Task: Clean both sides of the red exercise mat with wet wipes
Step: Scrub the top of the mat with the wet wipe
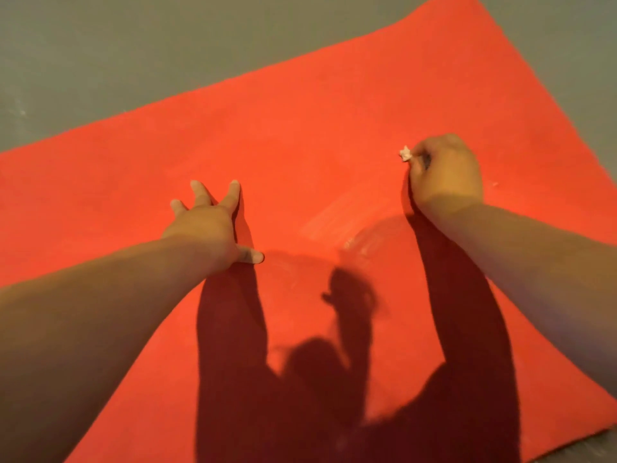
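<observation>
Head view, looking down. The red mat [334, 135] lies flat on a grey floor [100, 45] and fills most of the view, running from the lower left up to the upper right; its far edge shows against the floor at the top, and a near corner shows at the lower right.

The left hand [207, 225] rests on the mat, palm down, fingers straight and spread, thumb out to the side. It holds nothing.

The right hand [445, 175] is on the mat further up and to the right, well apart from the left. Its fingers are curled into a loose fist round a small wad of wet wipe [405, 154]. Only a whitish tip of the wipe shows, sticking out at the knuckle side, touching or just above the mat; which one cannot be told.

Pale streaks [340, 228] mark the mat between the two hands, nearer the right arm.

Dark shadows [334, 362] of the arms and the person's upper body fall across the near part of the mat.
</observation>
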{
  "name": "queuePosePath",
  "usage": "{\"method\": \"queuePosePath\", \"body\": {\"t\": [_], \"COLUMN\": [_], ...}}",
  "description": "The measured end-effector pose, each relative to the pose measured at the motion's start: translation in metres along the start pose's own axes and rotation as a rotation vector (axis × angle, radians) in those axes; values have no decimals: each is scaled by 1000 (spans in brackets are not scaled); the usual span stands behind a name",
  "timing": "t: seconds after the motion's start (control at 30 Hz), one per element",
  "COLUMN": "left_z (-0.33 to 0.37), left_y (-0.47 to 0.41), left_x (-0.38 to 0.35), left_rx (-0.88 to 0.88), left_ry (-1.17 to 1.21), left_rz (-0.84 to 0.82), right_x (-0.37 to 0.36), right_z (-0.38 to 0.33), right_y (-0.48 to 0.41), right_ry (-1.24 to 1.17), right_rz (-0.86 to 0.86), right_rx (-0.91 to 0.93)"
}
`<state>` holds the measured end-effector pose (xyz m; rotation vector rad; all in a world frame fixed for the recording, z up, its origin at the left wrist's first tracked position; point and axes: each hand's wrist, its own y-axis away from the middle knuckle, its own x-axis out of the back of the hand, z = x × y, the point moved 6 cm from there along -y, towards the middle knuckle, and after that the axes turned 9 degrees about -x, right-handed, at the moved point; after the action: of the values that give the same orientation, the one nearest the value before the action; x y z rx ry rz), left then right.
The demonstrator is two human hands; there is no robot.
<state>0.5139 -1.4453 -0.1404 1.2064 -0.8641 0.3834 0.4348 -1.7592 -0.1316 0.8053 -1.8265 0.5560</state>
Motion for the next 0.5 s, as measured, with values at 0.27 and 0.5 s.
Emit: {"method": "queuePosePath", "body": {"t": [0.27, 0.5], "left_z": [-2, -11], "left_y": [2, 4], "left_x": [7, 6], "left_rx": [-56, -87], "left_ry": [-73, -119], "left_rz": [-33, -8], "right_x": [-48, -14], "right_z": [-119, -28], "right_y": [149, -7], "right_ry": [-229, -34], "right_rz": [-365, 41], "right_rx": [777, 118]}}
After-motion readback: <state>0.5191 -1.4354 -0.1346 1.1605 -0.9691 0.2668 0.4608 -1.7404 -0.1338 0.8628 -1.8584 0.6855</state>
